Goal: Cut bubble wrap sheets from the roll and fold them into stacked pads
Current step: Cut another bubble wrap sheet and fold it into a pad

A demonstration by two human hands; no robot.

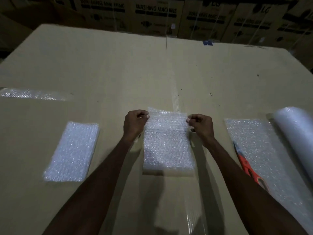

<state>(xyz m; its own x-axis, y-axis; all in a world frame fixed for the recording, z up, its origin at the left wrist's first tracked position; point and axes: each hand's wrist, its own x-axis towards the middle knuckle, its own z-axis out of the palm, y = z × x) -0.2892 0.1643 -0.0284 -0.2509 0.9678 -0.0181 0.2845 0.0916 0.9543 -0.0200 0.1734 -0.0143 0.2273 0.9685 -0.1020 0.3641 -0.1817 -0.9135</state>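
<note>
A bubble wrap sheet [167,143] lies folded in the middle of the cardboard surface [118,73]. My left hand [134,123] pinches its far left corner. My right hand [200,127] pinches its far right corner, and the far edge is lifted slightly. A folded pad [72,151] lies flat to the left. On the right the bubble wrap roll [296,133] rests with its loose end [264,158] spread toward me. Orange-handled scissors [247,165] lie on that loose end.
Another strip of bubble wrap [32,94] lies at the far left edge. Clear tape [175,99] runs along the cardboard's centre seam. Stacked washing machine cartons [155,16] stand behind the surface. A small blue label [207,42] sits at the far edge.
</note>
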